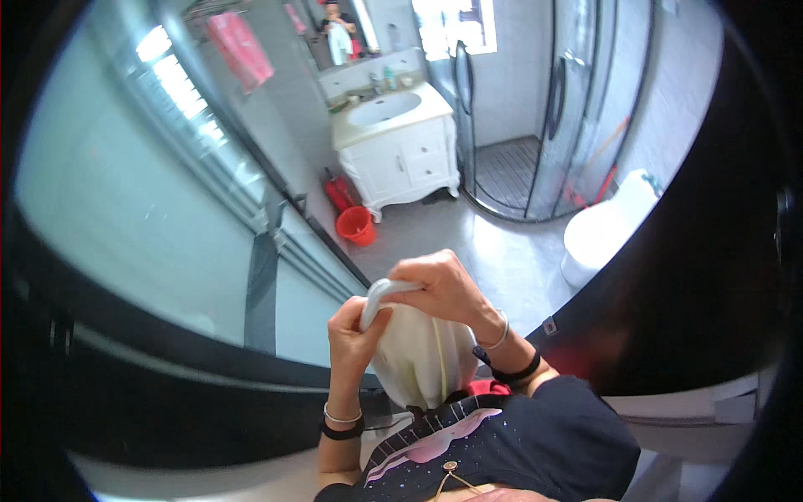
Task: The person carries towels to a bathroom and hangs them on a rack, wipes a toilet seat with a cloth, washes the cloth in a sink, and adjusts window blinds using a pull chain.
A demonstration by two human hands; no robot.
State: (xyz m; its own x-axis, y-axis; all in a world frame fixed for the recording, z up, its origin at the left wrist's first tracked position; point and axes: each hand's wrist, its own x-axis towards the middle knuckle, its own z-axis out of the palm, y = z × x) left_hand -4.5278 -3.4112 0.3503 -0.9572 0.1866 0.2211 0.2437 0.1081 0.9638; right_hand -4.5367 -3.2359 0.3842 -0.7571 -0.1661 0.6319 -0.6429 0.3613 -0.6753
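In front of my chest hangs a white cloth [414,351] with a faint yellowish stripe; whether it is a towel or a garment I cannot tell. Its upper edge is bunched into a thick, curved roll. My left hand [355,333] is closed on the left end of that roll, thumb pressed against it. Higher and to the right, my right hand [443,289] pinches the other end between thumb and fingers. Below, the cloth falls in folds close to my dark shirt, and a bit of red fabric [488,388] shows beside it.
A bathroom lies ahead through a dark doorway, with a frosted glass panel [134,209] on the left. Beyond are a white washbasin cabinet [397,167], a red bucket [357,226], a curved glass shower enclosure [577,125] and a white toilet [598,234]. Pink towel [240,52] hangs upper left.
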